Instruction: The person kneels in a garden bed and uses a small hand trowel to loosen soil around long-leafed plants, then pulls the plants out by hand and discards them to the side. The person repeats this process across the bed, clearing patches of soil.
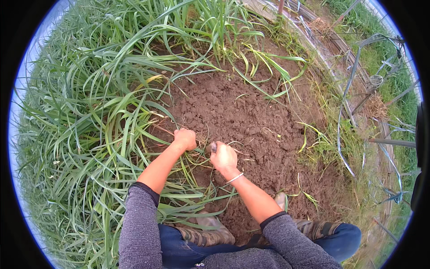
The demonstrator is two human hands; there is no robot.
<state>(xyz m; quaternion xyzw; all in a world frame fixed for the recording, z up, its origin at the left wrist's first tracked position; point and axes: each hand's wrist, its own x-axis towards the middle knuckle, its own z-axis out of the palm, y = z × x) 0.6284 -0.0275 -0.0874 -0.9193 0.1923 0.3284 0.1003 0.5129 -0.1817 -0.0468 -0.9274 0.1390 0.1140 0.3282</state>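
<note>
Low over the ground at the edge of the leafy plants, my left hand is closed into a fist; whether it grips leaves cannot be made out. Just right of it, my right hand is closed around a short, rounded, dark handle end; the rest of that object is hidden. Long strap-like green leaves crowd in from the left, and some lie bent beneath my hands. Loose brown soil with thin roots and leaf bits lies ahead of both hands.
Upright leafy plants stand at the far end. Cut or fallen leaves lie on the soil's right side. Beyond are weathered wooden boards, plastic strips and stakes. My boots are planted near the front.
</note>
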